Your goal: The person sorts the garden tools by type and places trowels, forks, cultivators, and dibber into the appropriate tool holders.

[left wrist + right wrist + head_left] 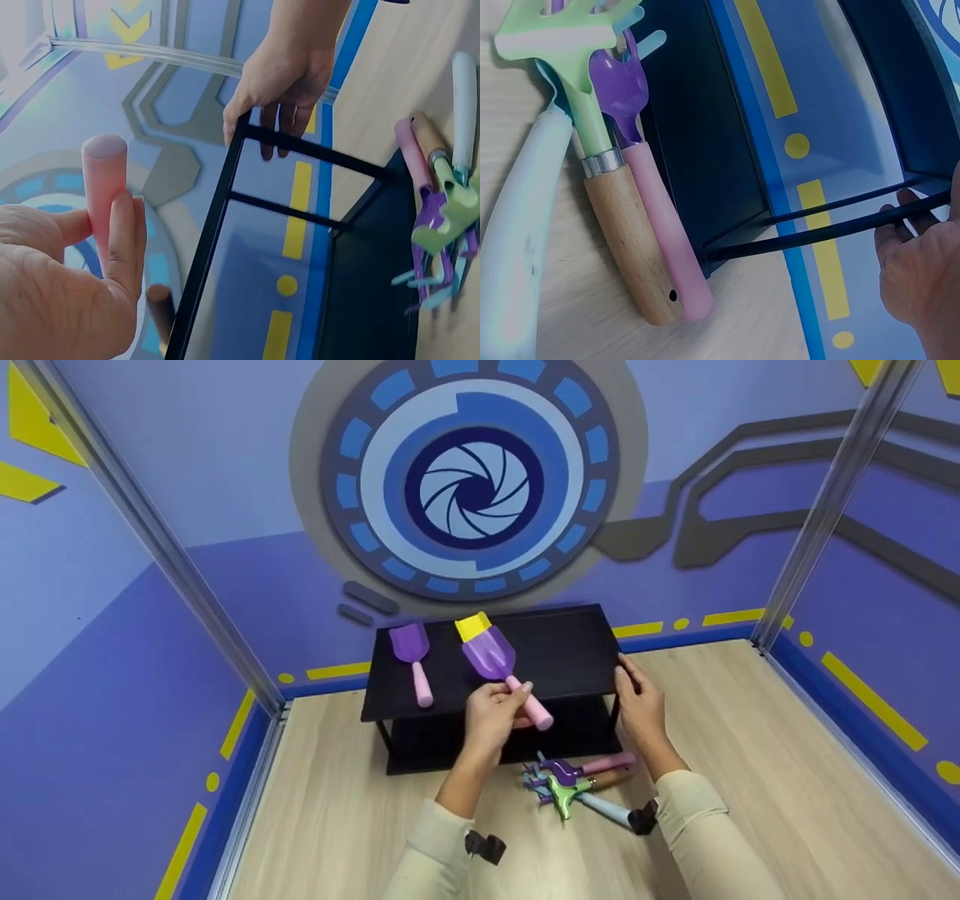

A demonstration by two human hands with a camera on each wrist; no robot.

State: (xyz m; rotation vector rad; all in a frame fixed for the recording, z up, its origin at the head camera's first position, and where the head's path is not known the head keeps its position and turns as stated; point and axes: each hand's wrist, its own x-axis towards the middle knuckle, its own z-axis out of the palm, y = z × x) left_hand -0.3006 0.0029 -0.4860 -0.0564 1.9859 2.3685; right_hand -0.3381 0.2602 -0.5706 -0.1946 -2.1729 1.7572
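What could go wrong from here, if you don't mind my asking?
The left hand holds a purple trowel that, in the head view, overlaps a yellow blade; lowering it there might knock that tool. The right hand grips the end of the black shelf; a tug could shift the other purple trowel on top. The overlapping hand rakes might snag if one is lifted.

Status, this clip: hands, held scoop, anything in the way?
Left hand gripping purple scoop by its pink handle; right hand holding black shelf at its corner. Yellow blade partly hidden behind scoop, possibly in the way.
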